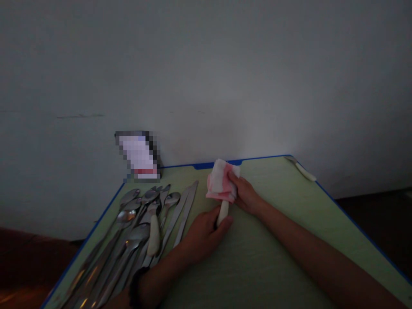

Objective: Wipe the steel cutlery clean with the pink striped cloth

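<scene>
While left grip curls closed round white handle | right grip clasps cloth

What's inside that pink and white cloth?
A white handle sticks out below the cloth, held in the left hand. Whatever it leads to is covered by the folds in the right hand, so its shape cannot be seen.

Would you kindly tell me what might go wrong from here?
The cloth covers part of the held utensil, so an unseen edge might catch the right hand. The left hand, beside the cutlery pile, could nudge it. The far-right utensil, at the edge of the table, might get knocked off.
</scene>
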Tool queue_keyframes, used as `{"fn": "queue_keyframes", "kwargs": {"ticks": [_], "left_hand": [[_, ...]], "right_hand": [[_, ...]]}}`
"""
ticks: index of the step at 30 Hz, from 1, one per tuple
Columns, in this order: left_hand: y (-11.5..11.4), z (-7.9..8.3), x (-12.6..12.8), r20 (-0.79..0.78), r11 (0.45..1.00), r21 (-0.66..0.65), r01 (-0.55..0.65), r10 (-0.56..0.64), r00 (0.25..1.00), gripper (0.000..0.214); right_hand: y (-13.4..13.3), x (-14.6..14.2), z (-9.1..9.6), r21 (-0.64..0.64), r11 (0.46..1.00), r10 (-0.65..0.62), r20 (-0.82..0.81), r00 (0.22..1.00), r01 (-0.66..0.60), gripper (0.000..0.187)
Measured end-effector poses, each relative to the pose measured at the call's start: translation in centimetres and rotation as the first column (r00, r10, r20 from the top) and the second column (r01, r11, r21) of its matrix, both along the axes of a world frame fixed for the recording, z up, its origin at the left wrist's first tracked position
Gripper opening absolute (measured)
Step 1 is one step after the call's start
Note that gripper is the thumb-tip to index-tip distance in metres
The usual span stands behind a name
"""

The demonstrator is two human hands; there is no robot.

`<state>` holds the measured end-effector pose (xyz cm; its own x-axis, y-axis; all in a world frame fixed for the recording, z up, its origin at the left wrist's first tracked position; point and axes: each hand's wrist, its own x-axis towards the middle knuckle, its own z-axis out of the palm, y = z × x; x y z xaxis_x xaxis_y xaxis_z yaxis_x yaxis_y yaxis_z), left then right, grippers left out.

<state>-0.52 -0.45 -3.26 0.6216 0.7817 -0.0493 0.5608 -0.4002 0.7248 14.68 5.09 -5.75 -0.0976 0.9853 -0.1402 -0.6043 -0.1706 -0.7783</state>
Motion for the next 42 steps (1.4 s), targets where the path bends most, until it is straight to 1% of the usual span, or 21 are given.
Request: {"fn": "queue_keyframes", "kwargs": {"ticks": [5,10,18,23,30,37,42], "left_hand": [[0.03,-0.29,0.04,-0.019,1.0,0.011,0.001,-0.001,1.0,0.032],[0.04,-0.26,0.08,-0.02,1.0,0.023,0.008,-0.008,1.0,0.032],[0.03,-0.48,-0.02,-0.023,1.0,0.025,0.017,-0.016,1.0,0.03],[0.06,-0.34,0.05,-0.005,0.999,0.046,0.02,-0.02,1.0,0.03],[0.11,-0.46,0.04,-0.03,0.999,0.039,0.014,-0.012,0.999,0.031],[0.05,-0.05,0.09,-0.032,0.999,0.034,0.025,-0.024,0.999,0.031],[0.05,-0.32,0.11,-0.037,0.999,0.035,0.016,-0.014,0.999,0.032]], "right_hand": [[-0.02,-0.01,-0.03,-0.026,1.0,-0.013,0.013,1.0,0.013,0.033],[-0.17,-0.07,0.39,-0.031,0.999,-0.008,0.016,1.0,0.008,0.031],[-0.19,-0.16,0.44,-0.01,1.0,-0.024,0.03,0.999,0.024,0.033],[-0.16,-0.08,0.36,-0.02,1.0,-0.006,0.032,0.999,0.006,0.033],[-0.18,-0.06,0.34,-0.027,1.0,0.001,0.035,0.999,0.0,0.033],[-0.26,-0.03,0.54,-0.026,1.0,0.012,0.055,0.998,-0.011,0.034],[-0.3,-0.03,0.64,-0.026,1.0,0.017,0.057,0.998,-0.016,0.033]]}}
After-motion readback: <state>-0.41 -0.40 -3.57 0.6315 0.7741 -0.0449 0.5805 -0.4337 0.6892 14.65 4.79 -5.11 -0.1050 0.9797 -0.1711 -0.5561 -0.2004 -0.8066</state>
